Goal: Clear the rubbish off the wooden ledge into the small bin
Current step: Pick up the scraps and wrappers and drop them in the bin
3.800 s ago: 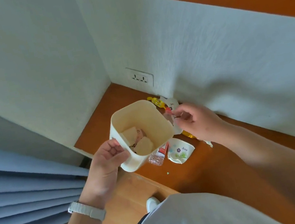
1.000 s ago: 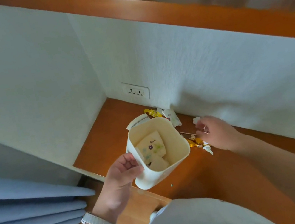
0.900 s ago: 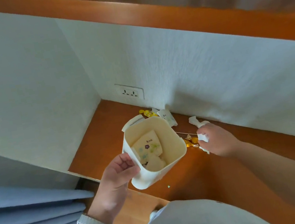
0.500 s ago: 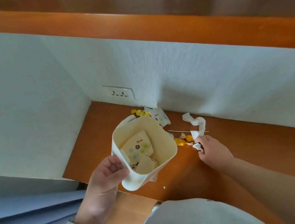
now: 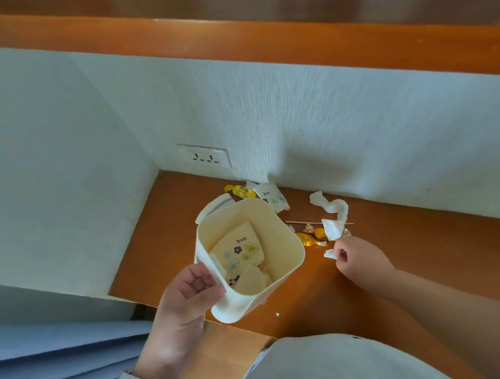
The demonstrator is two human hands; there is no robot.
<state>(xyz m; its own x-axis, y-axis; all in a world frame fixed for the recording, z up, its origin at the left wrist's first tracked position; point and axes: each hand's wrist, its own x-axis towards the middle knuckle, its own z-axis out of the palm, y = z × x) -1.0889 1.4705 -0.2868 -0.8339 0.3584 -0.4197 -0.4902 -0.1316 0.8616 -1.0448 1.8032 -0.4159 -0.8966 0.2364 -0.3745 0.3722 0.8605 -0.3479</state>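
Wooden ledge lies under the cream bin, which the left hand grips by its rim over the front edge, while the right hand, fingers curled, pinches a white scrap beside a twisted tissue and yellow wrappers.

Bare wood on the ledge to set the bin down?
Free: the corner under the wall socket, left of the bin; the stretch right of the right hand, which pinches a paper scrap. Crowded: along the wall between them, with wrappers, tissue, stick.
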